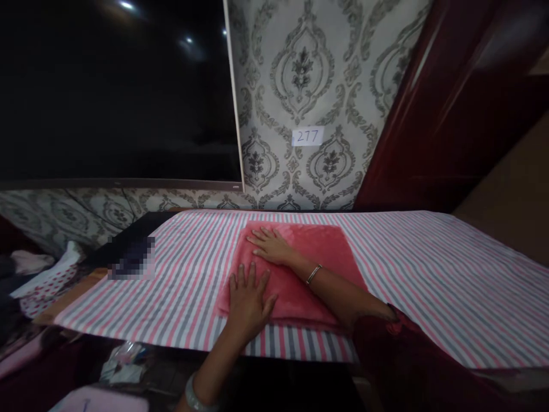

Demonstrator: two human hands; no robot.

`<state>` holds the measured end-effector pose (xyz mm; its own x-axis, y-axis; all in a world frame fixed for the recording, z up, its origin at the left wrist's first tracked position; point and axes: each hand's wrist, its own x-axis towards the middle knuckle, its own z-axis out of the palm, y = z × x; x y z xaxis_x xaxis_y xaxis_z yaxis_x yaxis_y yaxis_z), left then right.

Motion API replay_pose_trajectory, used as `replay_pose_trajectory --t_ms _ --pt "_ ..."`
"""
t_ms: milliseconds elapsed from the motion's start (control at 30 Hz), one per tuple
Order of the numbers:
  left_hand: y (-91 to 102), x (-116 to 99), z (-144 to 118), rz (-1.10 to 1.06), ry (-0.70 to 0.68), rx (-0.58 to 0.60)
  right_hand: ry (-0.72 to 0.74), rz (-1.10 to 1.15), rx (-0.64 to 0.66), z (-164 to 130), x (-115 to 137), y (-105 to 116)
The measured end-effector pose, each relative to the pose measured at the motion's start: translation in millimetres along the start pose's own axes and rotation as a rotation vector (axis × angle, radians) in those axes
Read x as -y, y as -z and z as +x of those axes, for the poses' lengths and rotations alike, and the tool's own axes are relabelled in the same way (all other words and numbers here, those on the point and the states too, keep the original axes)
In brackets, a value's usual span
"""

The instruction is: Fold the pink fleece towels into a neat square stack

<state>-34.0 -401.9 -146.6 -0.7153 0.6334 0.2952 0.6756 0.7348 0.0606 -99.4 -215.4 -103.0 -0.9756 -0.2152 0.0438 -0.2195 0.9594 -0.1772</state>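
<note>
A folded red plush cloth (321, 246), perhaps a blanket or towel, lies flat on a striped tablecloth (180, 274). On the cloth's near left part rests my left hand (249, 300), fingers spread and pointing away from me. Farther back, my right hand (272, 247) lies palm down near the cloth's far left corner, its fingers stretched out to the left. My right forearm crosses over the middle of the cloth and hides part of it. Neither hand grips anything.
Behind the table are a patterned wall with a paper label (307, 136) reading 277 and a large dark television (115, 97). A dark red glossy panel (412, 114) stands at the right. A blurred-out patch (131, 258) covers something at the table's left. Clothes (47, 283) lie beyond the left edge.
</note>
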Motion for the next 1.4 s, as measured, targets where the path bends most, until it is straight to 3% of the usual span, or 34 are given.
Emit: replay_pose_trajectory --t_ms 133,267,367,467,633,767,1200,1400 --pt "29.4 11.8 24.6 -0.02 -0.082 0.123 -0.113 0.015 -0.054 -25.3 -9.3 15.6" --pt "55.1 12.9 97.5 -0.07 -0.13 0.149 -0.424 -0.027 -0.135 -48.9 -41.3 34.1" --pt "53.8 8.4 160.2 -0.046 0.021 0.238 -0.683 -0.068 -0.211 -60.2 -68.2 42.5" --pt "32.6 8.1 194.9 -0.026 0.12 0.258 -0.841 -0.07 -0.233 -68.4 -86.8 36.5" --pt "-12.1 21.2 192.9 -0.023 0.213 0.235 -0.864 -0.056 -0.284 -77.2 -99.5 7.4" --pt "-25.0 28.9 188.2 -0.065 0.21 0.204 -0.819 -0.067 -0.35 -80.9 -104.0 -3.9" --pt "-23.7 23.1 189.6 -0.084 0.175 0.173 -0.802 -0.019 -0.406 -87.8 -108.4 -4.6" --pt "3.3 10.8 179.9 -0.053 0.13 0.144 -0.762 0.075 -0.354 -103.9 -103.9 14.9"
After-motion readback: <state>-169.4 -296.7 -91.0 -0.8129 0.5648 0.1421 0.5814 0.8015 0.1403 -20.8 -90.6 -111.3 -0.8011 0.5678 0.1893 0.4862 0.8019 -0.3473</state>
